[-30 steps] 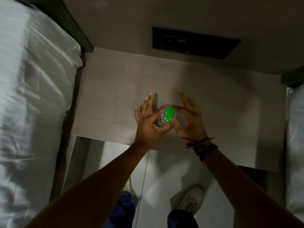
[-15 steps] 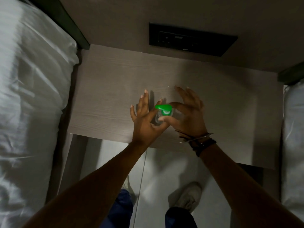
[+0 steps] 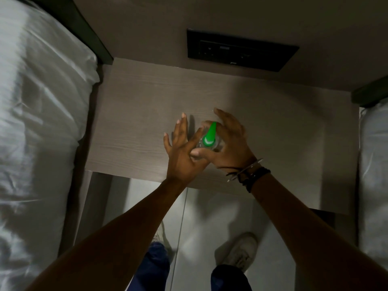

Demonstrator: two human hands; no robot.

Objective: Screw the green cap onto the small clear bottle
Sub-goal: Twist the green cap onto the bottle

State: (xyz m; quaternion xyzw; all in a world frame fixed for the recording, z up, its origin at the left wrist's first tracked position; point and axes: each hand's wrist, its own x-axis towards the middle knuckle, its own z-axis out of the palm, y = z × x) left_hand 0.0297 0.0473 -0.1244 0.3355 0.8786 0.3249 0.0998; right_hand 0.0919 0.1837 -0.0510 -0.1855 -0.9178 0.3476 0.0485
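The small clear bottle (image 3: 200,144) stands on the wooden nightstand (image 3: 136,122), seen from above between both hands. The green cap (image 3: 209,137) sits on its top, its long pointed tip aimed away from me. My left hand (image 3: 181,153) presses its thumb and forefinger against the bottle's left side, the other fingers spread straight. My right hand (image 3: 230,142) curls over the cap, fingers at the tip and thumb near the base. Most of the bottle's body is hidden by the hands.
A bed with white sheets (image 3: 37,133) borders the nightstand on the left; another white bed edge (image 3: 373,175) is at right. A black socket panel (image 3: 239,50) sits on the wall behind. Below the nightstand's front edge are the pale floor and my shoes (image 3: 241,253).
The cap's pointed tip has turned from pointing left to pointing away from me. My right hand has shifted around the cap; my left hand stays at the bottle.
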